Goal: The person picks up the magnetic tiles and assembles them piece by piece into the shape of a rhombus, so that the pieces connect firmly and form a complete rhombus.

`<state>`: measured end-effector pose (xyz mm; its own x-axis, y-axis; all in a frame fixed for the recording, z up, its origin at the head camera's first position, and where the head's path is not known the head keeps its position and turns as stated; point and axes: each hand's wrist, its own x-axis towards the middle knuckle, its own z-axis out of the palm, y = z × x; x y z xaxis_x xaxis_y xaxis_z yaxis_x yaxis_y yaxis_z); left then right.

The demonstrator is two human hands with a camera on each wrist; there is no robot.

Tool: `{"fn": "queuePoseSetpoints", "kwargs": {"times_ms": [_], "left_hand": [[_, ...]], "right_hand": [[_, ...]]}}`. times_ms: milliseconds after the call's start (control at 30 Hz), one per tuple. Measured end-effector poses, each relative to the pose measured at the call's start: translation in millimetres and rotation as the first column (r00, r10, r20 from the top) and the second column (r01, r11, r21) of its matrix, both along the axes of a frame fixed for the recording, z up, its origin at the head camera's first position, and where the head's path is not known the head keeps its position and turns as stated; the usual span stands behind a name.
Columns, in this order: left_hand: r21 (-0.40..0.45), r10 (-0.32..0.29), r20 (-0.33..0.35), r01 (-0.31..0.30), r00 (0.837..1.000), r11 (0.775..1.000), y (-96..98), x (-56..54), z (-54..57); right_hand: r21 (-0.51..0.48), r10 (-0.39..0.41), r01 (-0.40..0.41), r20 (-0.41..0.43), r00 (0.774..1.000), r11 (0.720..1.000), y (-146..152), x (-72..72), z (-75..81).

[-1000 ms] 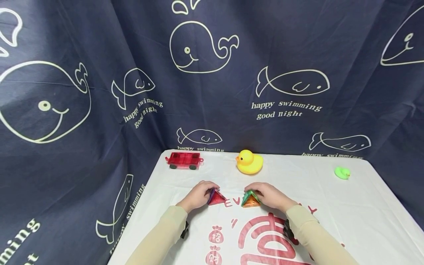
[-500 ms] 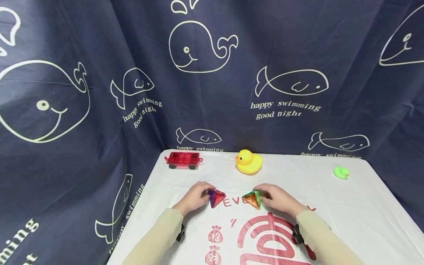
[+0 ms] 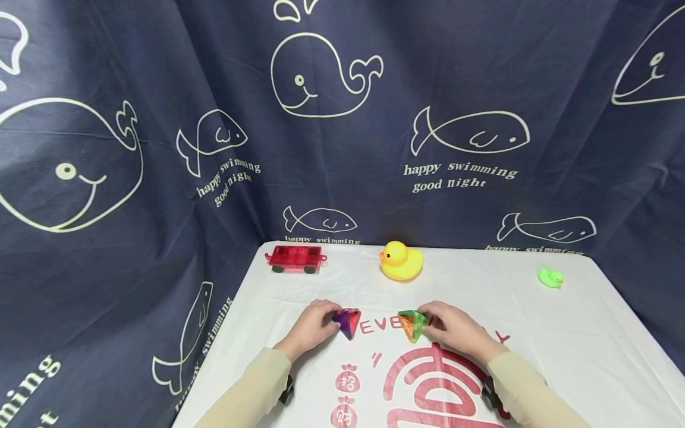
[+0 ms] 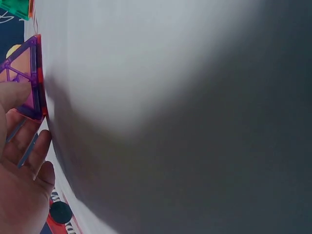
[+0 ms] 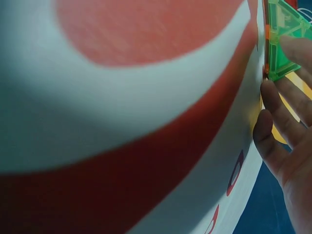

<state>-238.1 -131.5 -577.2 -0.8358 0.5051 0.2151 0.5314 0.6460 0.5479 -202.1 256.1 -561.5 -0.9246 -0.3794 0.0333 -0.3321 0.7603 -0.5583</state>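
Observation:
A small pyramid of translucent magnetic tiles [image 3: 354,321], purple and red, stands on the table just left of the printed letters. My left hand [image 3: 312,326] pinches its purple side; in the left wrist view the thumb presses that purple triangular tile [image 4: 34,73]. To the right of it is a second magnetic-tile pyramid [image 3: 409,324], green and orange, gripped at its right side by my right hand [image 3: 456,328]. In the right wrist view the thumb lies on a light green triangular tile [image 5: 281,56], while the lower fingers stay spread.
Along the back of the white-covered table [image 3: 481,279] stand a red toy wagon [image 3: 296,258], a yellow rubber duck [image 3: 401,261] and a small green duck [image 3: 550,277]. A dark blue curtain [image 3: 374,196] hangs behind and to the sides.
Both pyramids have turned in my fingers: more purple shows on the left one, more green on the right one. My right hand has shifted to the right and the gap between pyramids has widened.

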Motion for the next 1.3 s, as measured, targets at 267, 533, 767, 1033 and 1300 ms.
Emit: {"fn": "queuePoseSetpoints", "kwargs": {"times_ms": [267,533,767,1033,1300], "left_hand": [[0.006,0.013,0.021,-0.014,1.0,1.0,3.9,8.9,2.5],[0.01,0.017,0.071,-0.018,0.997,1.0,8.6,11.6,0.7],[-0.001,0.024,0.072,-0.024,0.997,1.0,15.5,13.9,2.7],[0.009,0.011,0.058,-0.011,0.998,1.0,26.3,14.2,3.5],[0.018,-0.009,0.033,0.009,0.999,1.0,41.8,13.9,-0.9]], "right_hand": [[0.009,-0.037,0.037,-0.046,0.998,0.999,0,9.1,-2.5],[-0.052,-0.029,0.027,-0.055,0.998,0.998,1,10.5,-7.0],[-0.058,-0.038,0.035,-0.059,0.998,0.998,-3,11.4,-5.1],[-0.032,-0.037,0.034,-0.1,0.994,0.999,-11,11.2,-0.4],[-0.014,-0.041,0.04,-0.129,0.991,0.999,-23,11.2,1.4]]}}
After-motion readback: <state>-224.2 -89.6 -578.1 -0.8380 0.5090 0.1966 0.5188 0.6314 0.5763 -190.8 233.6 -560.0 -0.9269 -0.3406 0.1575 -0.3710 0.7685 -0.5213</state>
